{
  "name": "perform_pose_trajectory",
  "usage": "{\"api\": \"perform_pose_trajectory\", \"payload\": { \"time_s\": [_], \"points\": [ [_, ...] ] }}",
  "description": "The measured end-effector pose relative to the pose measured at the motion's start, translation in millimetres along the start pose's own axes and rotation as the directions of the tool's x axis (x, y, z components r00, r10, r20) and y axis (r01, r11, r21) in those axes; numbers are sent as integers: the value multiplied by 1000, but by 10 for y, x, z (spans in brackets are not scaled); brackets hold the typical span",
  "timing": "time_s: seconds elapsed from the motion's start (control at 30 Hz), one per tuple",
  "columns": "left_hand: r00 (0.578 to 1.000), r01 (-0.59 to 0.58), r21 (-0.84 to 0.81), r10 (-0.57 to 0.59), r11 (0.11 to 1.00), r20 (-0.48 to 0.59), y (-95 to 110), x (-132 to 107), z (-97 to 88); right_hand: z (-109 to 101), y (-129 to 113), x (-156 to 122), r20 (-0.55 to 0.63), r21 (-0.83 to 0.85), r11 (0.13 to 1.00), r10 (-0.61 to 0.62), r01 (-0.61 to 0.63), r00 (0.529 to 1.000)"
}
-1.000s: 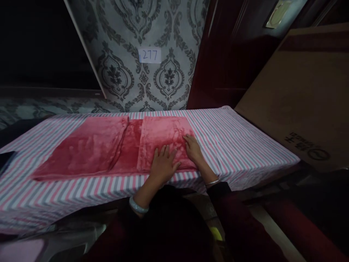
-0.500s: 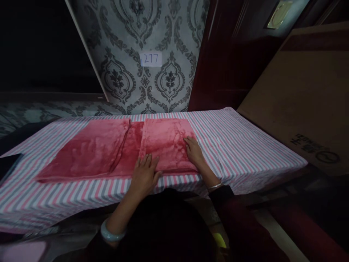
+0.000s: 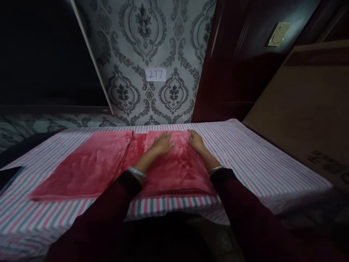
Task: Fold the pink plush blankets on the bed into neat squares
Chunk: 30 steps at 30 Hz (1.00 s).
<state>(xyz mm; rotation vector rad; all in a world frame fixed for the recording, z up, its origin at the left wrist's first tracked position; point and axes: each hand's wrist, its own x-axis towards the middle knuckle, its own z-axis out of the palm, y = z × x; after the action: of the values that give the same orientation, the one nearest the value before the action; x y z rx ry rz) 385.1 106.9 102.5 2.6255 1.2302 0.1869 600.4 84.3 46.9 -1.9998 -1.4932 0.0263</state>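
A pink fleece cloth (image 3: 87, 163) lies spread on the striped table cover (image 3: 259, 160). Its right part is folded over into a thicker panel (image 3: 177, 171). My left hand (image 3: 163, 142) rests flat on the far end of that folded panel, fingers stretched out. My right hand (image 3: 195, 140) lies flat on the panel's far right corner, fingers extended. Both arms in dark red sleeves reach forward, each wrist wearing a bangle. Neither hand holds anything.
Patterned wallpaper with a paper label "277" (image 3: 155, 74) rises behind the table. A dark wooden door (image 3: 240, 65) stands at the right, with a large cardboard sheet (image 3: 308, 109) leaning beside it. A dark flat object (image 3: 9, 174) lies at the table's left edge.
Both hands slid from the near edge of the folded panel to its far end, and my arms stretched forward. The view tilted downward a little.
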Motion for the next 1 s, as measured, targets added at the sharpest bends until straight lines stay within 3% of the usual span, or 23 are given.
{"api": "perform_pose_trajectory", "payload": {
  "time_s": [0.1,0.23,0.33,0.63,0.77,0.9,1.0],
  "points": [
    [995,104,52,-104,993,-11,-83,222,187,179,-66,33,44,-57,998,9,-7,999],
    [986,157,113,-150,981,-65,-294,220,518,355,-22,-115,169,-197,980,35,-1,985],
    [980,175,117,-162,978,-115,-356,205,624,387,16,-157,194,-224,975,39,6,980],
    [937,311,112,-285,944,-200,-347,213,625,399,30,-152,178,-260,965,30,18,984],
    [942,311,114,-290,943,-171,-359,215,581,378,-11,-178,187,-257,966,39,10,982],
    [946,320,107,-312,941,-82,-358,350,416,397,-13,-191,154,-244,970,28,10,988],
    [969,238,118,-226,964,-101,-375,518,323,422,2,-184,134,-246,969,13,20,991]
  ]
}}
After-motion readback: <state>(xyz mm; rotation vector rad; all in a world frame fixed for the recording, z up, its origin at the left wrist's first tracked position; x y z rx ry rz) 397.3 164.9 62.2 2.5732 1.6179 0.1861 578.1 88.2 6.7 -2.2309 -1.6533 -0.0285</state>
